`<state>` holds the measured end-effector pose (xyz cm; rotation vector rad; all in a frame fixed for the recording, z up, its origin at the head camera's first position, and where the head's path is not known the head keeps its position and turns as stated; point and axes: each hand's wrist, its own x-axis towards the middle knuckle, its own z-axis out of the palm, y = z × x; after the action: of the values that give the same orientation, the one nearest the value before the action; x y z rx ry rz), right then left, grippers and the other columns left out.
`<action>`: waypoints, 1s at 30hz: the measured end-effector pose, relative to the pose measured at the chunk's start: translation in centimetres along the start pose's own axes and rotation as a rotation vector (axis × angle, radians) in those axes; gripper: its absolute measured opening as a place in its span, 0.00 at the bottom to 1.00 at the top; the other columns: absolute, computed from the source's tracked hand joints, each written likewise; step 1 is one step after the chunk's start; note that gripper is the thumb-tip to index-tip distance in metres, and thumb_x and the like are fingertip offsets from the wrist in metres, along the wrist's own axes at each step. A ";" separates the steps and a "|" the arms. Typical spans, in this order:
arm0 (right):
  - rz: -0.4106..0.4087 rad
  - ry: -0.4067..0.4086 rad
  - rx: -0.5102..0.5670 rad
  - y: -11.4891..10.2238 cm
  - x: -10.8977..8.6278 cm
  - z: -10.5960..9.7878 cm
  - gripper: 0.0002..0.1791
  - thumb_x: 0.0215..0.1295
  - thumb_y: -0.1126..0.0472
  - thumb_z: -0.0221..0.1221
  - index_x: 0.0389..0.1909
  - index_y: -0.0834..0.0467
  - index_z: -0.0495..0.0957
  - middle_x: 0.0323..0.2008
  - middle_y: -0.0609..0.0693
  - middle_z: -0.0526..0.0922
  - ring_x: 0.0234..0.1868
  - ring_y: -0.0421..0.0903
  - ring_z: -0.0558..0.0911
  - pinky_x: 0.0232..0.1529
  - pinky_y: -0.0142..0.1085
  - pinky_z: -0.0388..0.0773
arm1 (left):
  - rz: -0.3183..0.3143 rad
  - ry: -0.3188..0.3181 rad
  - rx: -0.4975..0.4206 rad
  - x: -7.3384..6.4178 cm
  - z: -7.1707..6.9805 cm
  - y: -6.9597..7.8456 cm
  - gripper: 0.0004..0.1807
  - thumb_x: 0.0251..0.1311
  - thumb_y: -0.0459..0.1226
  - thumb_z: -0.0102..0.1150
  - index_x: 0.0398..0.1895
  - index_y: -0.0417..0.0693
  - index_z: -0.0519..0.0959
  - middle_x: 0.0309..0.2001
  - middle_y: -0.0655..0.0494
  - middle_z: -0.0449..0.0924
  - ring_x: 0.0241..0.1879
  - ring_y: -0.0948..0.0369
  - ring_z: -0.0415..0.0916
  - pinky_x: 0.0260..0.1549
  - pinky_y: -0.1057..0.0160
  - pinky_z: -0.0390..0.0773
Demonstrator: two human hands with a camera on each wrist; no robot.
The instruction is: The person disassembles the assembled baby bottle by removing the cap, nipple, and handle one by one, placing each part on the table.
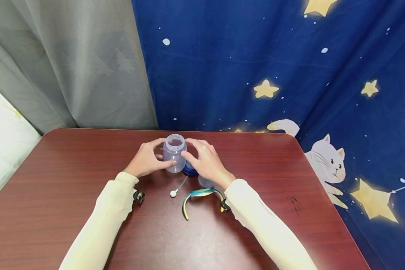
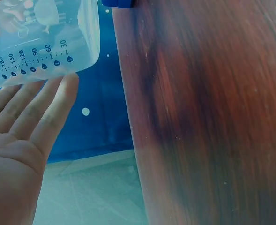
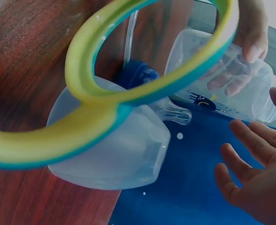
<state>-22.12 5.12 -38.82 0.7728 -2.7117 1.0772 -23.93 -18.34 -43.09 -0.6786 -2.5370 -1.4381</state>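
A clear baby bottle (image 1: 174, 158) without a lid stands upright on the table, its threaded mouth facing up. Printed volume marks run along its side in the left wrist view. My left hand (image 1: 146, 160) holds the bottle from the left, thumb at the front and fingers behind. My right hand (image 1: 207, 161) is at the bottle's right side, fingers spread and loosely bent; the right wrist view shows them apart from its wall. Under this hand lie a blue collar (image 1: 190, 171) with a clear nipple (image 3: 177, 114) and a translucent cover (image 3: 109, 154), partly hidden in the head view.
A thin straw with a white weighted end (image 1: 173, 193) extends from the blue collar toward me. Closer to me lies a yellow and teal bottle handle (image 1: 202, 192), beside the right wrist. Curtains (image 1: 222, 67) hang behind the brown table's (image 1: 74, 187) far edge.
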 end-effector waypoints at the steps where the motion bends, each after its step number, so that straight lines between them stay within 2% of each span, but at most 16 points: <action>1: 0.002 -0.005 0.001 0.0 0.0 0.0 0.25 0.71 0.50 0.59 0.65 0.56 0.74 0.60 0.52 0.79 0.66 0.50 0.70 0.65 0.48 0.63 | 0.001 -0.010 0.007 0.0 0.0 0.0 0.37 0.43 0.43 0.81 0.59 0.42 0.77 0.49 0.50 0.83 0.39 0.54 0.85 0.38 0.56 0.85; 9: 0.012 -0.025 -0.019 -0.1 -0.1 0.6 0.24 0.71 0.49 0.60 0.63 0.56 0.75 0.58 0.52 0.80 0.64 0.49 0.71 0.64 0.47 0.65 | -0.050 -0.072 0.017 -0.2 -0.3 -0.2 0.38 0.43 0.42 0.81 0.60 0.44 0.75 0.51 0.50 0.81 0.44 0.54 0.83 0.41 0.55 0.84; 17: -0.024 -0.031 -0.047 -0.2 -0.2 1.2 0.24 0.70 0.50 0.61 0.62 0.56 0.76 0.56 0.50 0.82 0.62 0.48 0.72 0.61 0.46 0.66 | -0.097 -0.116 -0.016 -0.4 -0.6 -0.7 0.38 0.41 0.44 0.82 0.56 0.50 0.73 0.48 0.51 0.80 0.36 0.58 0.85 0.40 0.58 0.84; 24: -0.026 -0.059 -0.065 -0.2 -0.5 1.4 0.25 0.70 0.49 0.60 0.63 0.56 0.75 0.57 0.49 0.81 0.62 0.47 0.72 0.62 0.45 0.66 | -0.112 -0.157 0.020 -0.6 -0.9 -0.6 0.38 0.40 0.47 0.82 0.54 0.51 0.72 0.46 0.53 0.81 0.34 0.60 0.84 0.39 0.59 0.84; 30: -0.039 -0.079 -0.072 -0.1 -0.7 1.6 0.25 0.70 0.50 0.60 0.64 0.57 0.75 0.56 0.52 0.81 0.61 0.49 0.72 0.62 0.46 0.66 | -0.111 -0.185 0.053 -0.6 -0.8 -0.7 0.38 0.39 0.49 0.82 0.53 0.52 0.72 0.44 0.55 0.82 0.34 0.60 0.82 0.38 0.58 0.82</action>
<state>-21.38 4.30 -40.17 0.8704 -2.7713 0.9550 -23.79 -19.55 -43.43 -0.7033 -2.7842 -1.3949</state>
